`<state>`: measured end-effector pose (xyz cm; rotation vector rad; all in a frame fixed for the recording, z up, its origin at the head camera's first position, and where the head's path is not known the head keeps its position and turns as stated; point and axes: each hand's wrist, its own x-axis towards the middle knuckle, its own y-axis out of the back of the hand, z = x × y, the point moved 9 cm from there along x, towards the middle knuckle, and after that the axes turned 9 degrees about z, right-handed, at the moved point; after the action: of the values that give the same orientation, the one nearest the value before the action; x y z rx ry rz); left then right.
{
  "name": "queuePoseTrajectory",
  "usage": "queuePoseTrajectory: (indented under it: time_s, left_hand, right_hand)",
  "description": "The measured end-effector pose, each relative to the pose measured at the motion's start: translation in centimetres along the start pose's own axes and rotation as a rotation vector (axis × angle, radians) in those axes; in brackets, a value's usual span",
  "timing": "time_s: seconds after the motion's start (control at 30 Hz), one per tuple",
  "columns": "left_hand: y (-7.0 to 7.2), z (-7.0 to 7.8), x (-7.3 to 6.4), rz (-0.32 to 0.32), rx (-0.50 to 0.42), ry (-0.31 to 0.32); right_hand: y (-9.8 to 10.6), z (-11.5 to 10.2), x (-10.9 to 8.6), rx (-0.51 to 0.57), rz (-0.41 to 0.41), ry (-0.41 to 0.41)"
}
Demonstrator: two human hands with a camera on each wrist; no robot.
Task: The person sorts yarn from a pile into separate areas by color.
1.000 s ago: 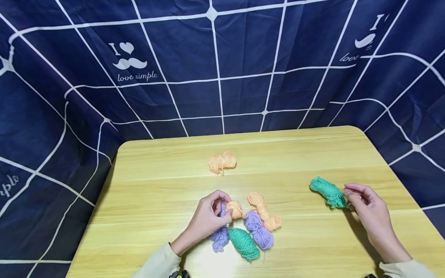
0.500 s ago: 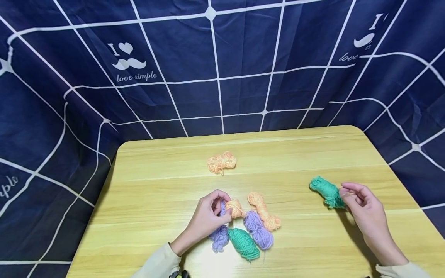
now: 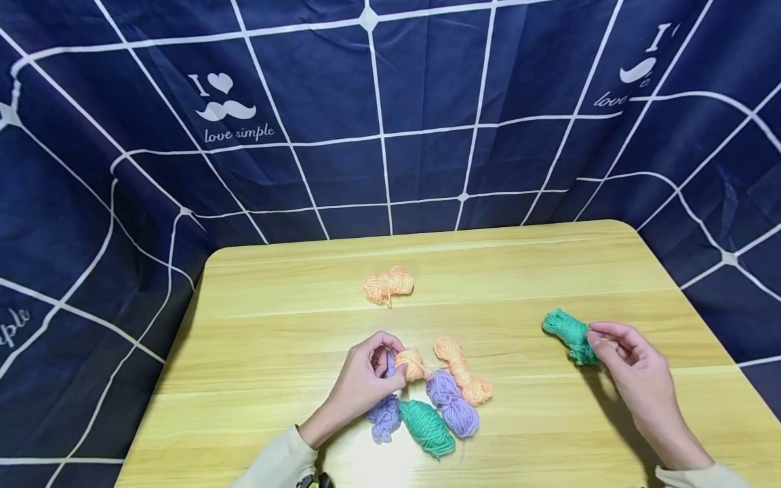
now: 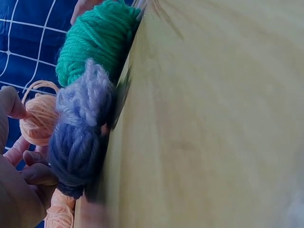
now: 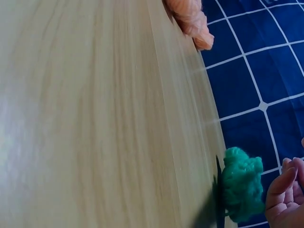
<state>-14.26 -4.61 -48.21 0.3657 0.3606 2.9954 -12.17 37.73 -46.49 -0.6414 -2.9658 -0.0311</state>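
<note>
1. My left hand (image 3: 369, 376) pinches the small peach ball (image 3: 412, 364) between thumb and fingertips, just beyond the green ball (image 3: 428, 428). I judge that a fingertip hold suits soft yarn, since squeezing could flatten it.

2. My right hand (image 3: 637, 369) is well to the right of the green ball, its fingers bent and the gap from thumb to fingertips narrow. From above, the fingertips overlap the end of a loose green bundle (image 3: 567, 333); the right wrist view shows most of that bundle outside the hand. I cannot tell whether I pinch a strand or hold nothing.

3. One purple bundle (image 3: 384, 420) lies just left of the green ball, partly under my left hand in the head view. A second purple skein (image 3: 453, 404) lies just right of it, with a long peach skein (image 3: 462, 369) beyond that one. Sitting so close, these probably stop one another from rolling.

4. Farthest beyond the green ball, a peach bow-shaped bundle (image 3: 388, 285) lies by itself on the table (image 3: 256, 325). Its pinched middle suggests that it is tied there, which would keep the strands together.
</note>
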Motion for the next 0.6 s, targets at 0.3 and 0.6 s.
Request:
queuePoseTrajectory:
  time_s: [0.3,0.6]
  left_hand:
    - [0.0,0.0,0.1,0.008,0.005,-0.003]
    - [0.0,0.0,0.2,0.012,-0.001,-0.003]
  right_hand:
    - [-1.2,-0.1,-0.5,-0.008,-0.048,0.02]
    - [-2.4,-0.1,-1.2,-0.007,-0.111,0.019]
